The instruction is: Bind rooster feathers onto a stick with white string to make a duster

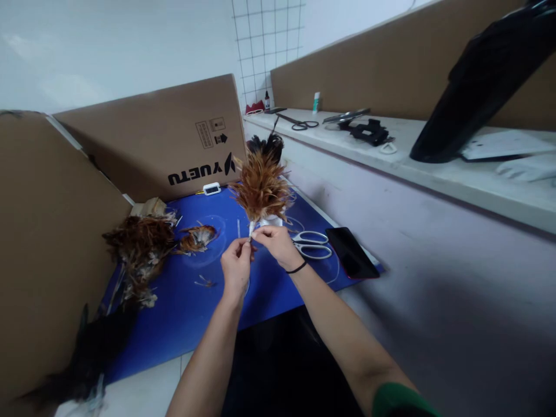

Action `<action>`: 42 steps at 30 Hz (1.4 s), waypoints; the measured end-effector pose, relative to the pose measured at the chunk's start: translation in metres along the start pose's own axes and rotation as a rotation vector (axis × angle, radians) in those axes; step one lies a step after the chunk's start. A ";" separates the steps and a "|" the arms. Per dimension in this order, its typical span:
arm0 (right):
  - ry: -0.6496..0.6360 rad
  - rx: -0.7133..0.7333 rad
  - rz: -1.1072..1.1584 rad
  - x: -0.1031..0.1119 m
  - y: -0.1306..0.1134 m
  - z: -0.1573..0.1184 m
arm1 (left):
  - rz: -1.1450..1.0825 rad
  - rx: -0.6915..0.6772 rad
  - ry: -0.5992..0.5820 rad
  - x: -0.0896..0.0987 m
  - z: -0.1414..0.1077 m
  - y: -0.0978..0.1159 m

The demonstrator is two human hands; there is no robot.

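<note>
A bundle of brown feathers point(260, 182) with black feathers at its top stands upright over the blue mat point(182, 313). Its white-wrapped lower end is between both hands. My left hand point(237, 263) is closed, pinching the bottom of that stem. My right hand point(277, 243), with a black band at the wrist, pinches the stem just above. Whether a fine thread runs between the fingers is too small to tell. Silver-handled scissors point(313, 251) lie right of my right hand, their blades hidden.
Loose brown feathers point(145, 249) and black feathers point(99, 341) lie at the left, a small feather bunch point(196, 238) nearer the middle. A phone point(353, 253) rests at the mat's right edge. Cardboard walls point(160, 139) stand behind; a white ledge point(403, 165) with tools runs along the right.
</note>
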State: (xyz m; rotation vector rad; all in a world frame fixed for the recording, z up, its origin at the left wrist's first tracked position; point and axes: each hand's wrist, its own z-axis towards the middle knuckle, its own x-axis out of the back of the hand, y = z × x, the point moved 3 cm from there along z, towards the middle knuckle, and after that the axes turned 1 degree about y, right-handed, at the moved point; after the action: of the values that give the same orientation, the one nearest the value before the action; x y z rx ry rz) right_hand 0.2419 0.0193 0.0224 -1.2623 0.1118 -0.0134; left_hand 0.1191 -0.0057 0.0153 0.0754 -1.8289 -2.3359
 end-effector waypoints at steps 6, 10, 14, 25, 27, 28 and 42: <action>0.011 0.074 -0.099 -0.002 -0.004 -0.006 | -0.097 0.087 0.062 -0.001 0.001 -0.005; -0.011 0.145 -0.198 -0.003 -0.008 -0.010 | -0.183 0.114 0.056 -0.003 0.001 -0.006; -0.030 0.243 -0.367 -0.001 -0.013 -0.014 | -0.211 0.115 0.022 -0.004 0.002 -0.008; -0.082 0.228 -0.399 -0.001 -0.017 -0.019 | -0.210 0.139 0.079 -0.004 0.003 -0.011; -0.072 0.183 -0.344 -0.001 -0.014 -0.018 | -0.209 0.136 0.085 -0.005 0.003 -0.011; -0.067 0.154 -0.312 -0.001 -0.013 -0.017 | -0.210 0.139 0.085 -0.005 0.003 -0.010; -0.101 -0.044 0.019 0.006 0.000 -0.012 | -0.357 0.294 -0.053 -0.009 -0.001 0.000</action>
State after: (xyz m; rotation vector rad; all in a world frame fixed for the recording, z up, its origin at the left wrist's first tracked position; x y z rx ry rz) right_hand 0.2473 0.0076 0.0187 -1.3031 0.0367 0.0694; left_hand 0.1286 -0.0048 0.0150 0.4140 -2.3405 -2.2743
